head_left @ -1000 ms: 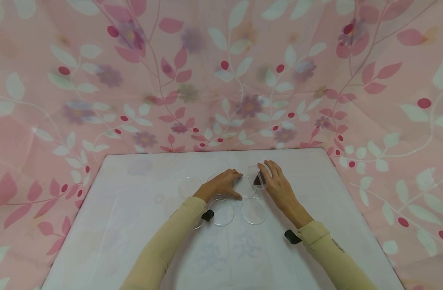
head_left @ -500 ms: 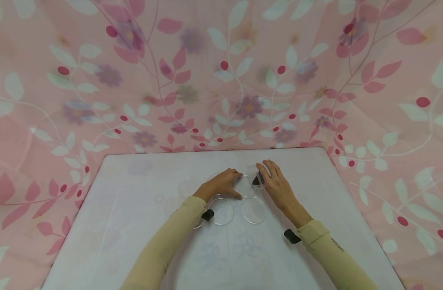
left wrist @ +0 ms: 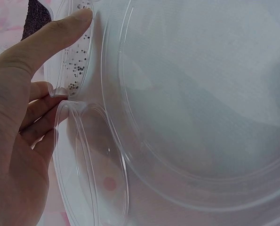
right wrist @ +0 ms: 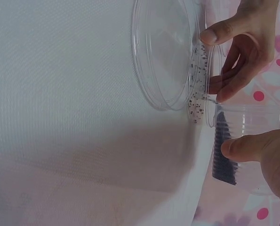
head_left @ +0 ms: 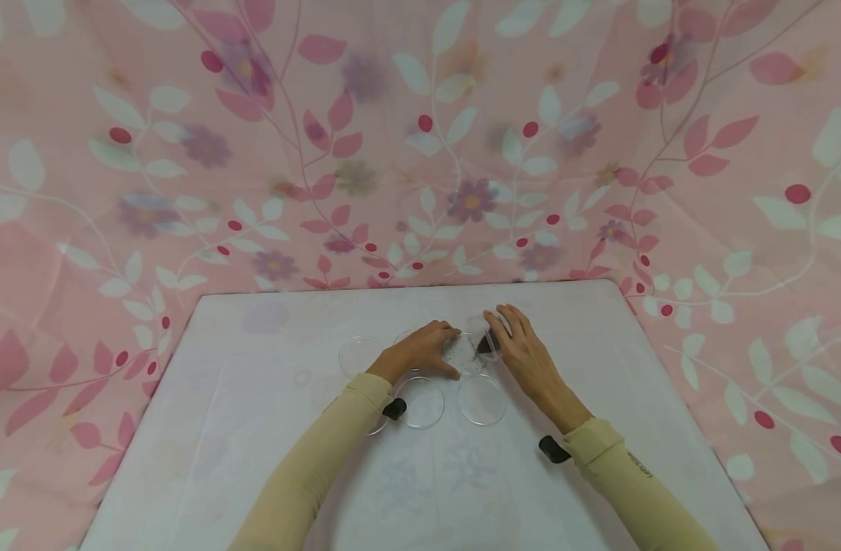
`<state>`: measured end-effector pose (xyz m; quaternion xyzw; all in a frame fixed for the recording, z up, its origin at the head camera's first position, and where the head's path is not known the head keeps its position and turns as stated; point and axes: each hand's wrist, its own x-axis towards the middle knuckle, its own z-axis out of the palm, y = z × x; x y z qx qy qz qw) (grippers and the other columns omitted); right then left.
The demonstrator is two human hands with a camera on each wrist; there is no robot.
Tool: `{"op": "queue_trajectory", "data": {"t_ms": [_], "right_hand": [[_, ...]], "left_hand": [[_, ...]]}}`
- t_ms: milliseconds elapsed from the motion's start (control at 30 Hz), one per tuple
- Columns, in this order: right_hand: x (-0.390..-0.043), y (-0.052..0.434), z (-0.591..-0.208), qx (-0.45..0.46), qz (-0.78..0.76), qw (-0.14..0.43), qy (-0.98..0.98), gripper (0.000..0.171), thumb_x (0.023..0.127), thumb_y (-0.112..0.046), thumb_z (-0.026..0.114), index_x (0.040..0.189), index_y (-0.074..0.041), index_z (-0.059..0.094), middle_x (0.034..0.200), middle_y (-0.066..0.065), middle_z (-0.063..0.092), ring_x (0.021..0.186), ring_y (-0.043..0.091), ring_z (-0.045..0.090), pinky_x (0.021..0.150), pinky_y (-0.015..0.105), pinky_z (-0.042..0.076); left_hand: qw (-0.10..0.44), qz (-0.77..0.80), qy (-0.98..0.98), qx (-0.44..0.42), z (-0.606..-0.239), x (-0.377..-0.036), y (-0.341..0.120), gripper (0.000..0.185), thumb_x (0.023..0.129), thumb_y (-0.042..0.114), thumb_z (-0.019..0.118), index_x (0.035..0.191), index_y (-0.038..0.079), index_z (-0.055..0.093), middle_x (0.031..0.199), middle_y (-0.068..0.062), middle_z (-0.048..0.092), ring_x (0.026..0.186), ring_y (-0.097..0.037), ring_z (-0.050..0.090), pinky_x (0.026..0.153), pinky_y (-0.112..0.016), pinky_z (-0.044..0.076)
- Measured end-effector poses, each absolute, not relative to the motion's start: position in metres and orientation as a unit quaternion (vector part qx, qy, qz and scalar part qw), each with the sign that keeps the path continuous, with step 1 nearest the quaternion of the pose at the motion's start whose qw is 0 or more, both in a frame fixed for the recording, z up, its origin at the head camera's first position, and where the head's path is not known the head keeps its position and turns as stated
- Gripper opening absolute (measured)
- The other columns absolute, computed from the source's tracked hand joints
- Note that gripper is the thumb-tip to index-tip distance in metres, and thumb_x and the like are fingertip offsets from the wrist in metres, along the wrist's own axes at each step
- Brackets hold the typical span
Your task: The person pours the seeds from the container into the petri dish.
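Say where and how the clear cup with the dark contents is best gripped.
Probably grip the clear cup by its side wall, coming from the right, where the right hand holds it. It is tipped, its mouth apparently facing the speckled dish on its left, so a side hold should leave the opening free.

- On the desk (head_left: 220, 428), toward its far edge: a back row of three dishes (head_left: 358, 357).
- Before these: a front row (head_left: 420, 403), also three.
- In the right back dish (head_left: 466, 334): loose grains (right wrist: 196, 106).
- At its right rim: a cup (right wrist: 252, 117), in the right grip (head_left: 526, 356).
- At its left: the left grip (head_left: 420, 350).
- Behind the desk: a curtain (head_left: 392, 153).
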<state>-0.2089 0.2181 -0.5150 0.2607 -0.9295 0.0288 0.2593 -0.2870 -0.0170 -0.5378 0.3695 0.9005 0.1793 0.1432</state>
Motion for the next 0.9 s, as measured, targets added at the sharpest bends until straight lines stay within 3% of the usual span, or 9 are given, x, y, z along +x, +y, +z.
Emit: {"op": "queue_trajectory", "data": {"t_ms": [567, 900], "right_hand": [[-0.2081, 0.2163, -0.5182, 0.266, 0.031, 0.270, -0.925, 0.095, 0.063, 0.004, 0.088, 0.146, -0.004, 0.043, 0.143, 0.023, 0.045, 0.136, 0.037, 0.040, 0.096, 0.041, 0.053], [-0.2069, 0.2156, -0.5188, 0.260, 0.016, 0.255, -0.931, 0.095, 0.067, 0.002, 0.087, 0.148, -0.006, 0.039, 0.146, 0.022, 0.043, 0.138, 0.037, 0.038, 0.099, 0.040, 0.052]], "left_hand": [[0.139, 0.178, 0.901, 0.371, -0.5377, -0.2864, -0.0166, 0.090, 0.072, 0.052, 0.083, 0.144, 0.011, 0.049, 0.140, -0.003, 0.054, 0.128, -0.018, 0.050, 0.112, -0.033, 0.043], [0.144, 0.181, 0.903, 0.362, -0.5384, -0.2849, -0.0162, 0.090, 0.072, 0.051, 0.083, 0.144, 0.011, 0.049, 0.140, -0.003, 0.053, 0.128, -0.018, 0.050, 0.112, -0.034, 0.042]]}}
